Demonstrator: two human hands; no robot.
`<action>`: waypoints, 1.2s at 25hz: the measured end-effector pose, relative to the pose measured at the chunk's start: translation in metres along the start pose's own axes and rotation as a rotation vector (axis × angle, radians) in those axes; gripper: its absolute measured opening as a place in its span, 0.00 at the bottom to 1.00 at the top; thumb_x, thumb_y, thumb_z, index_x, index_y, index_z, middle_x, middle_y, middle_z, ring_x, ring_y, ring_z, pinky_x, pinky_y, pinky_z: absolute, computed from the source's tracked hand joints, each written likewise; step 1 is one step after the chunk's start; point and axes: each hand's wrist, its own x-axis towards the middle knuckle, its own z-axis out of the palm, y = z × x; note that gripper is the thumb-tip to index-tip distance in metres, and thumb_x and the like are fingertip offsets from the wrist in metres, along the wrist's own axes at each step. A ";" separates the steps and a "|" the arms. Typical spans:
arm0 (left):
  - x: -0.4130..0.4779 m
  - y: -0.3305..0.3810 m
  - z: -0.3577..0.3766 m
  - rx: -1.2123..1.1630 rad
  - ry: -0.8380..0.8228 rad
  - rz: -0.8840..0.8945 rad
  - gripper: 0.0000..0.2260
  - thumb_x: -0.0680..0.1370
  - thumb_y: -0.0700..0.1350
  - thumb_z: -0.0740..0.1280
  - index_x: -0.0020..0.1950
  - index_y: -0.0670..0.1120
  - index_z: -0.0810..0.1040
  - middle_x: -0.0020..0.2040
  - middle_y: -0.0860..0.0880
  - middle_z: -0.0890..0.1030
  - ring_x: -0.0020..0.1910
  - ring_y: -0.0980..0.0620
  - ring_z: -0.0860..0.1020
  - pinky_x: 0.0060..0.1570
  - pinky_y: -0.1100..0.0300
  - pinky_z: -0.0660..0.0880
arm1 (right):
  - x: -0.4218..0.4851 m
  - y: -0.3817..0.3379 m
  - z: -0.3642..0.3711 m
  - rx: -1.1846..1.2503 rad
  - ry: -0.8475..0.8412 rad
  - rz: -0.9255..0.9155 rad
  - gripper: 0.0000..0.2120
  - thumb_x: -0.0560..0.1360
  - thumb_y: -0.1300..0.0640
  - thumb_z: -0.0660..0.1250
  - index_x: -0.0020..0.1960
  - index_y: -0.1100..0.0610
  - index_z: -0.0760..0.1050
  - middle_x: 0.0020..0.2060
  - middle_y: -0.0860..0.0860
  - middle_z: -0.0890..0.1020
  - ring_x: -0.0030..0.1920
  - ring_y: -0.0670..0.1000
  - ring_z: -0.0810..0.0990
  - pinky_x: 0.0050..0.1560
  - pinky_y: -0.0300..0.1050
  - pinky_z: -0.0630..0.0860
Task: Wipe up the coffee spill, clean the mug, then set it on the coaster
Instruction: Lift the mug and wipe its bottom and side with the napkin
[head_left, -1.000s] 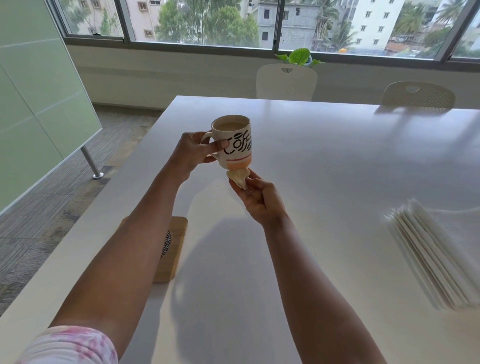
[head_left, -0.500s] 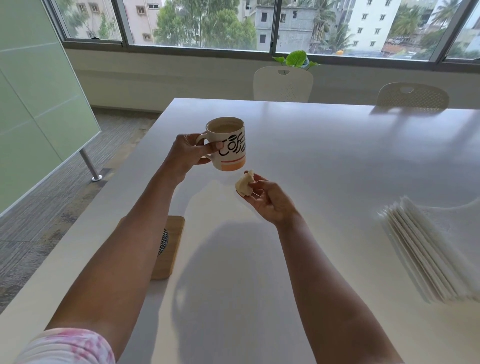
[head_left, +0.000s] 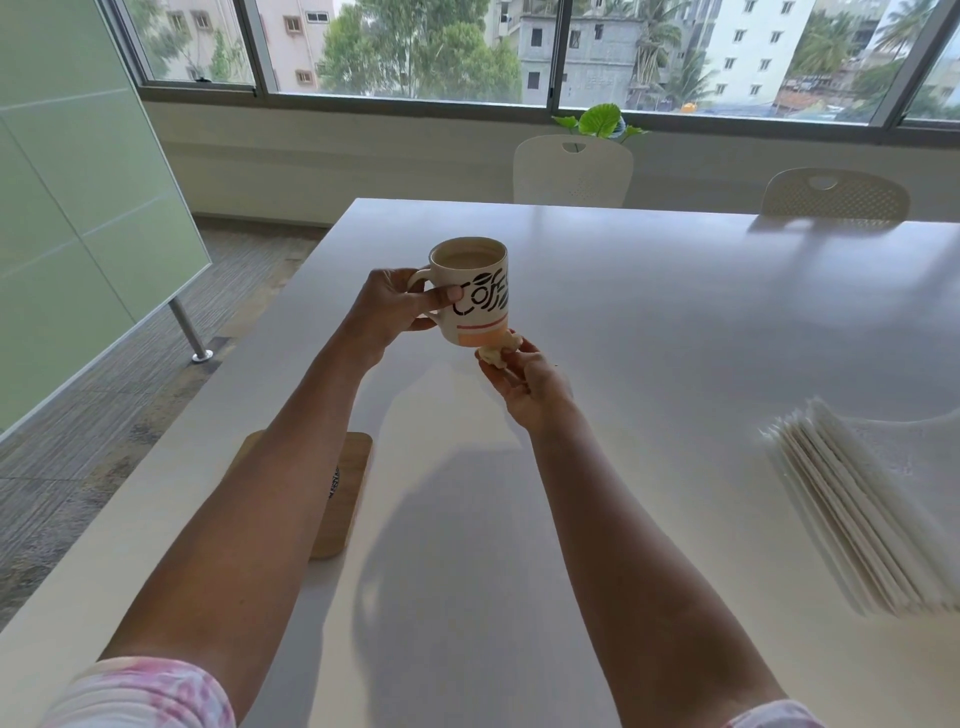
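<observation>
A cream mug (head_left: 475, 291) with black lettering and an orange base hangs above the white table (head_left: 675, 322), still holding light brown coffee. My left hand (head_left: 395, 309) grips it by the handle. My right hand (head_left: 527, 382) pinches a crumpled, stained tissue (head_left: 493, 353) against the mug's bottom edge. A wooden coaster (head_left: 345, 499) lies near the table's left edge, partly hidden under my left forearm.
A fanned stack of white napkins (head_left: 862, 519) lies at the right. Two white chairs (head_left: 571, 169) stand at the far side of the table, with a small green plant (head_left: 597, 119) on the sill. A frosted glass panel (head_left: 78, 208) stands on the left.
My right hand drew the tissue away from the mug's base, then brought it back up against it. The mug stayed raised in my left hand.
</observation>
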 end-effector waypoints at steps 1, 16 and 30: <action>0.000 0.000 0.002 -0.002 -0.002 0.001 0.13 0.72 0.43 0.76 0.43 0.36 0.77 0.40 0.52 0.86 0.44 0.54 0.85 0.41 0.60 0.82 | 0.001 0.000 0.005 0.055 0.008 0.000 0.18 0.77 0.74 0.57 0.64 0.66 0.74 0.56 0.64 0.80 0.48 0.60 0.82 0.46 0.50 0.81; 0.007 -0.004 0.010 0.058 0.054 0.019 0.17 0.72 0.45 0.76 0.45 0.32 0.76 0.48 0.43 0.86 0.46 0.54 0.85 0.39 0.61 0.81 | -0.012 0.019 0.009 0.281 -0.220 -0.036 0.12 0.78 0.64 0.63 0.60 0.67 0.74 0.62 0.65 0.77 0.56 0.61 0.80 0.58 0.52 0.78; -0.002 0.006 0.008 -0.004 0.028 0.041 0.14 0.72 0.43 0.76 0.35 0.42 0.73 0.42 0.48 0.86 0.44 0.53 0.86 0.38 0.61 0.81 | -0.017 0.015 0.000 0.277 -0.144 -0.007 0.21 0.74 0.55 0.71 0.61 0.66 0.75 0.57 0.64 0.80 0.54 0.60 0.82 0.56 0.52 0.80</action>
